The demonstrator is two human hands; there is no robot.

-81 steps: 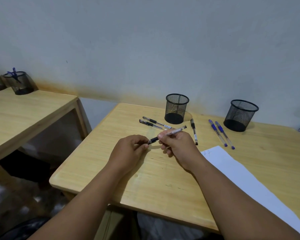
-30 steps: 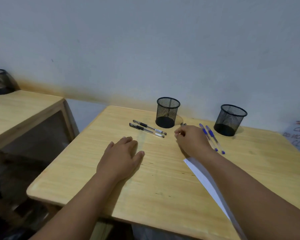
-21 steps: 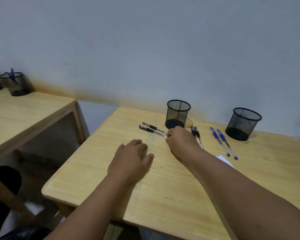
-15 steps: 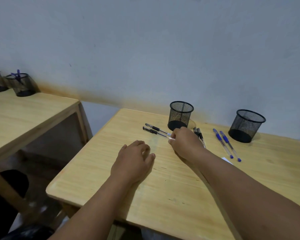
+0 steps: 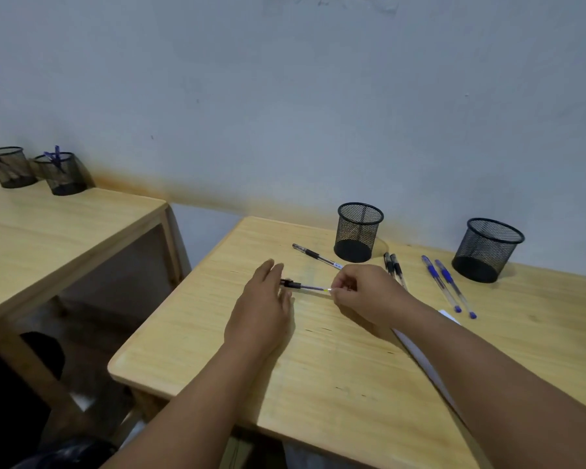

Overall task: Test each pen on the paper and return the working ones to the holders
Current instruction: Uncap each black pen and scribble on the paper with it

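My right hand [image 5: 362, 291] pinches the rear end of a black pen [image 5: 307, 286] and holds it level just above the table. My left hand [image 5: 263, 306] has straight fingers, and its fingertips reach the pen's capped end. One more black pen [image 5: 315, 255] lies on the table behind. Two black pens [image 5: 393, 267] lie side by side right of the nearer mesh holder [image 5: 358, 231]. Two blue pens [image 5: 449, 287] lie left of the second mesh holder [image 5: 486, 248]. The white paper [image 5: 420, 353] is mostly hidden under my right forearm.
The wooden table [image 5: 318, 384] stands against a grey wall. A second wooden table [image 5: 48, 238] stands to the left across a gap, with two mesh holders [image 5: 38, 170] holding pens at its back.
My right hand has picked one of the two left black pens off the table and drawn it toward me. My left hand has risen from lying flat and reached to the pen's cap.
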